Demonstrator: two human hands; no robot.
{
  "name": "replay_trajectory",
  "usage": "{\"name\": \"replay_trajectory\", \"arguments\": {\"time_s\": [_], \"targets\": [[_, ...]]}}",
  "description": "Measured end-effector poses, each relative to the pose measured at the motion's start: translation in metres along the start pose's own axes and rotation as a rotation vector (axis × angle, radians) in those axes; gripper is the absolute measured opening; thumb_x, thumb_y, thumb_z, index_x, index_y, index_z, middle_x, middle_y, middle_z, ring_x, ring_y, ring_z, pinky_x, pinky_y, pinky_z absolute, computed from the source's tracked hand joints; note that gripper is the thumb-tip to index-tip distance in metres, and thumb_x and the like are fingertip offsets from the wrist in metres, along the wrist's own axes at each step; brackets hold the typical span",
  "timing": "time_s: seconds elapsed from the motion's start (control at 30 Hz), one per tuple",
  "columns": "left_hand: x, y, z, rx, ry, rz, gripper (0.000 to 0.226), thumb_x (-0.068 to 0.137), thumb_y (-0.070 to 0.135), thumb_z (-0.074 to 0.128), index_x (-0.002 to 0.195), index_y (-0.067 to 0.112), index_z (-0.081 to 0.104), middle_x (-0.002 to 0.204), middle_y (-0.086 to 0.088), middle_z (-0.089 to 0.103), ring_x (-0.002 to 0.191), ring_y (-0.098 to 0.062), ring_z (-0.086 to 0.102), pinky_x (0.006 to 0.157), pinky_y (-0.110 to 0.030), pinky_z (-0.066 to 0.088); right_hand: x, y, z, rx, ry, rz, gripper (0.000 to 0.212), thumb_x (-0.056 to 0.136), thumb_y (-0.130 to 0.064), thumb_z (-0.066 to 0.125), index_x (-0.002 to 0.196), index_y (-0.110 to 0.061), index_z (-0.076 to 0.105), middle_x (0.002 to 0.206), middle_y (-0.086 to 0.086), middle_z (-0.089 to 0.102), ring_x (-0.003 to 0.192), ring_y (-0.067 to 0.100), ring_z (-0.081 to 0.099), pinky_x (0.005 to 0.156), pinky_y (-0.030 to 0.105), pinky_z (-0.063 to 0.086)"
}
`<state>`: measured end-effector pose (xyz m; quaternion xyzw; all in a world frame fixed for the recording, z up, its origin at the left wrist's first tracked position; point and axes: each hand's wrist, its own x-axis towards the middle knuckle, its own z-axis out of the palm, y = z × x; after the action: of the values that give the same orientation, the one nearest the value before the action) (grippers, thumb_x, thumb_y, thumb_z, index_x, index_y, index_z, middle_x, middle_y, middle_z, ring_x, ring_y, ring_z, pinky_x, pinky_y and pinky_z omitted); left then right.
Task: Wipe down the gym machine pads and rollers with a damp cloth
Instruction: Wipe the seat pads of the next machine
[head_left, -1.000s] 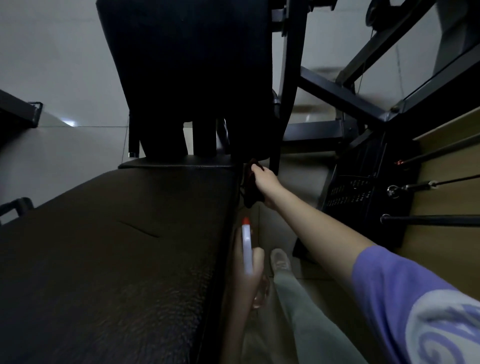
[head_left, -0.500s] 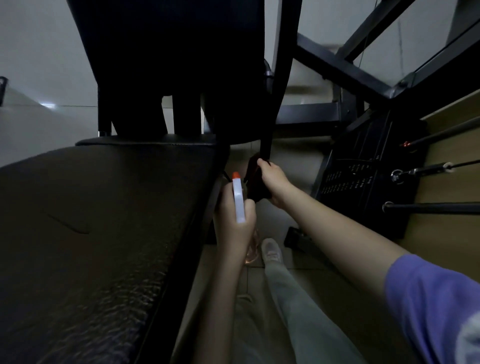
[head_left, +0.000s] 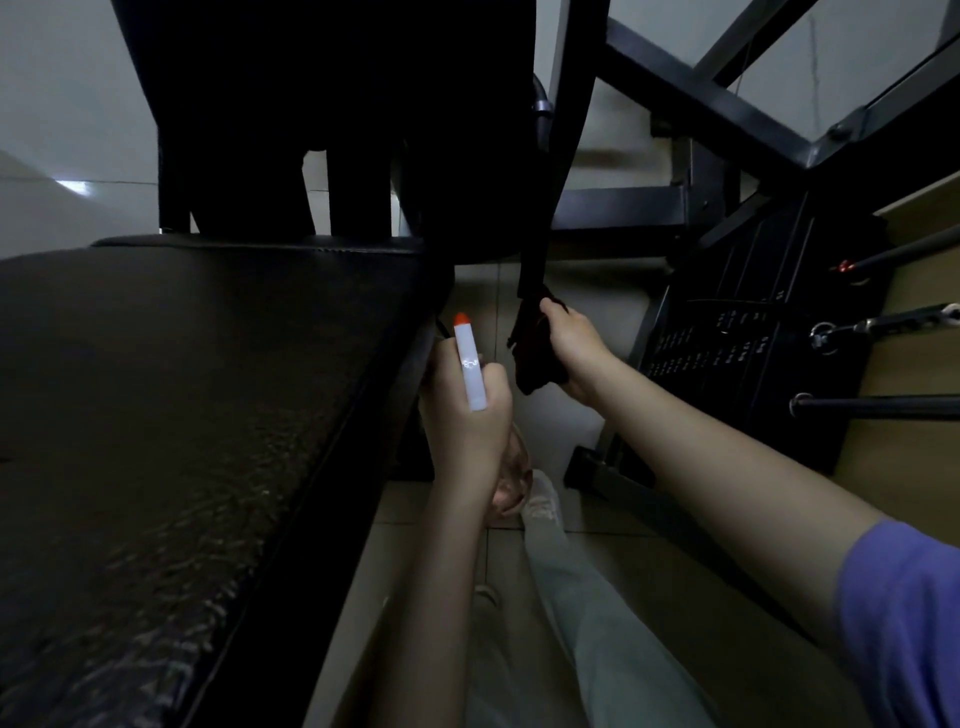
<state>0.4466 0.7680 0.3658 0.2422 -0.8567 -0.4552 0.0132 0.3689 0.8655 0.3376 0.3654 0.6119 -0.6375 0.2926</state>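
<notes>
The cloth (head_left: 535, 358) is bunched in my right hand (head_left: 576, 348), fingers curled round it, at the foot of the frame bar (head_left: 537, 270) beside the seat pad (head_left: 208, 389). My left hand (head_left: 467, 415), gripping the spray bottle (head_left: 470, 364), has risen just beside it, probably to re-wet the cloth.

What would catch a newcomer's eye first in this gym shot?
The white spray bottle with its orange tip stands out at centre, gripped in the left hand. Just to its right, the right hand clutches a dark cloth at the lower end of a black frame post. The big black bench pad fills the left side.
</notes>
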Motion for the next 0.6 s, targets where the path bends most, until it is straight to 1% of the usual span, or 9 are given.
{"name": "replay_trajectory", "arguments": {"time_s": [0.1, 0.17, 0.23, 0.3, 0.37, 0.43, 0.5, 0.53, 0.6], "targets": [[0.0, -0.006, 0.0, 0.02, -0.002, 0.037, 0.021, 0.078, 0.018, 0.044, 0.085, -0.001, 0.05, 0.073, -0.013, 0.054, 0.065, -0.025, 0.052, 0.06, -0.037, 0.043, 0.0, -0.002, 0.004, 0.007, -0.012, -0.033, 0.024, 0.102, -0.027, 0.036, 0.115, -0.011, 0.05, 0.12, 0.025, 0.058, 0.108, 0.039, 0.058, 0.086, 0.038, 0.049], [-0.001, -0.008, -0.004, 0.006, -0.025, 0.051, 0.033, 0.085, 0.017, 0.044, 0.111, 0.0, 0.055, 0.099, -0.012, 0.063, 0.09, -0.026, 0.059, 0.076, -0.029, 0.045, 0.001, -0.007, 0.013, 0.013, -0.055, -0.039, 0.035, 0.101, -0.028, 0.039, 0.129, -0.009, 0.048, 0.12, 0.017, 0.059, 0.107, 0.033, 0.059, 0.089, 0.039, 0.048], [-0.005, -0.013, -0.008, 0.004, -0.083, 0.036, 0.044, 0.094, 0.014, 0.046, 0.137, 0.008, 0.045, 0.127, -0.009, 0.058, 0.11, -0.016, 0.054, 0.083, -0.012, 0.036, 0.006, -0.018, 0.03, 0.007, -0.095, -0.062, 0.041, 0.1, -0.032, 0.042, 0.135, -0.011, 0.045, 0.118, 0.011, 0.058, 0.107, 0.029, 0.059, 0.093, 0.039, 0.049], [-0.007, -0.022, -0.011, 0.101, -0.076, 0.09, 0.05, 0.094, 0.016, 0.045, 0.143, 0.007, 0.039, 0.138, -0.013, 0.052, 0.118, -0.014, 0.049, 0.088, -0.009, 0.032, 0.018, -0.025, 0.05, -0.015, -0.111, -0.075, 0.052, 0.096, -0.039, 0.046, 0.14, -0.012, 0.04, 0.126, 0.011, 0.055, 0.115, 0.03, 0.055, 0.101, 0.045, 0.044], [-0.005, -0.029, -0.011, 0.1, -0.048, 0.101, 0.053, 0.089, 0.016, 0.045, 0.138, -0.003, 0.045, 0.132, -0.024, 0.055, 0.118, -0.028, 0.052, 0.096, -0.025, 0.037, 0.027, -0.032, 0.07, -0.007, -0.102, -0.096, 0.065, 0.093, -0.046, 0.047, 0.145, -0.01, 0.031, 0.137, 0.015, 0.047, 0.122, 0.034, 0.049, 0.105, 0.049, 0.039], [-0.005, -0.044, -0.008, 0.165, -0.01, 0.198, 0.048, 0.085, 0.01, 0.046, 0.127, -0.013, 0.052, 0.117, -0.034, 0.061, 0.108, -0.037, 0.055, 0.091, -0.036, 0.041, 0.026, -0.038, 0.084, 0.034, -0.07, -0.105, 0.064, 0.096, -0.043, 0.044, 0.146, -0.009, 0.026, 0.141, 0.016, 0.042, 0.126, 0.034, 0.044, 0.107, 0.047, 0.036], [-0.005, -0.046, -0.01, 0.121, -0.015, 0.168, 0.046, 0.083, 0.009, 0.045, 0.124, -0.011, 0.051, 0.111, -0.036, 0.062, 0.105, -0.038, 0.054, 0.086, -0.04, 0.045, 0.022, -0.04, 0.09, 0.083, -0.054, -0.103, 0.058, 0.099, -0.037, 0.042, 0.146, -0.009, 0.026, 0.141, 0.016, 0.042, 0.127, 0.034, 0.042, 0.107, 0.044, 0.036], [-0.005, -0.046, -0.012, 0.092, -0.048, 0.147, 0.045, 0.082, 0.009, 0.046, 0.124, -0.007, 0.049, 0.11, -0.036, 0.063, 0.102, -0.041, 0.058, 0.079, -0.04, 0.051, 0.021, -0.039, 0.091, 0.094, -0.058, -0.102, 0.054, 0.099, -0.034, 0.042, 0.145, -0.009, 0.029, 0.139, 0.016, 0.044, 0.125, 0.033, 0.044, 0.106, 0.044, 0.037], [-0.007, -0.044, -0.014, 0.074, -0.083, 0.128, 0.046, 0.079, 0.006, 0.051, 0.124, -0.003, 0.045, 0.11, -0.035, 0.063, 0.093, -0.044, 0.066, 0.07, -0.046, 0.056, 0.015, -0.037, 0.087, 0.07, -0.086, -0.135, 0.044, 0.099, -0.028, 0.042, 0.138, -0.008, 0.04, 0.125, 0.015, 0.055, 0.113, 0.031, 0.053, 0.098, 0.039, 0.045]]}}
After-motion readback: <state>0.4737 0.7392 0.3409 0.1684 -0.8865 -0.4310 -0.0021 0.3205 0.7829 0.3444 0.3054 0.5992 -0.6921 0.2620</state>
